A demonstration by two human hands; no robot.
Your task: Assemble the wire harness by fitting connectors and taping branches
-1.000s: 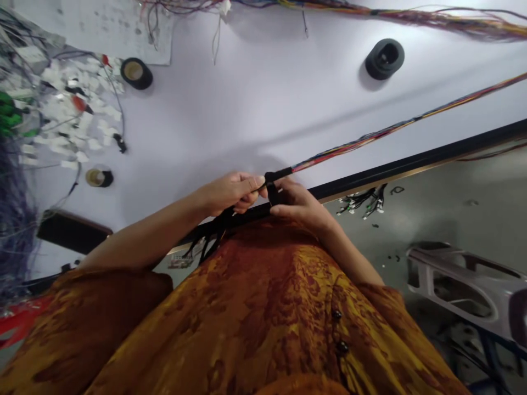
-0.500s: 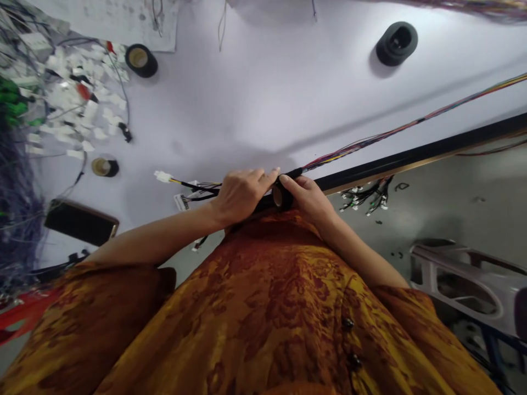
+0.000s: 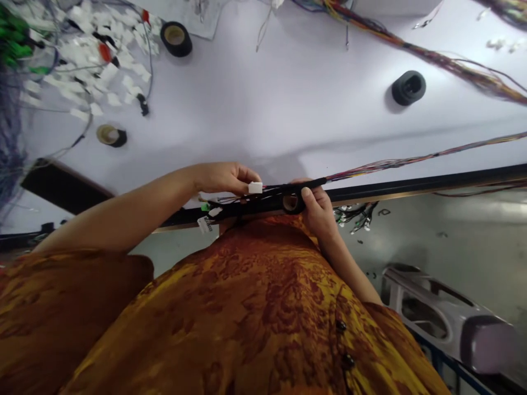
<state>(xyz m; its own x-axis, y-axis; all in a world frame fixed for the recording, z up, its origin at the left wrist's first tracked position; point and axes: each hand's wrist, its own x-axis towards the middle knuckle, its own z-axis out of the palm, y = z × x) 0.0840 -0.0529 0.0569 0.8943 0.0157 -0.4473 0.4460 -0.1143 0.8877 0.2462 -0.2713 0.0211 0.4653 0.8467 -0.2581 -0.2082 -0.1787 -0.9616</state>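
Currently we pinch a white plug (image 3: pixel 255 187) between the thumb and fingers of our left hand (image 3: pixel 224 178), with thin wires running from it towards our right. Our right hand (image 3: pixel 319 208) is closed round the harness (image 3: pixel 317 184), thumb in front and fingers curled behind, near where the black wrapping ends and the coloured wires (image 3: pixel 387 165) come out. The harness is in front of our body, along the table edge (image 3: pixel 370 192), its loose wires slanting away across the table (image 3: pixel 263 109) to the right.

Just beside our right thumb, against the harness, is a tape roll (image 3: pixel 299 201); we cannot tell whether our hidden fingers grip it. Below our left hand are a green plug (image 3: pixel 205 207) and a labelled plug (image 3: pixel 205 224), both near the table edge.

Further out on the table we see 3 more rolls: 2 on the left, 1 on the right. White scraps (image 3: pixel 109 77) cover the far left, near a sheet of paper (image 3: pixel 197 16). A phone (image 3: pixel 63 186) lies partly behind our left forearm. Another wire bundle (image 3: pixel 415 52) crosses the upper right, and a stool (image 3: pixel 489 343) stands below the table.
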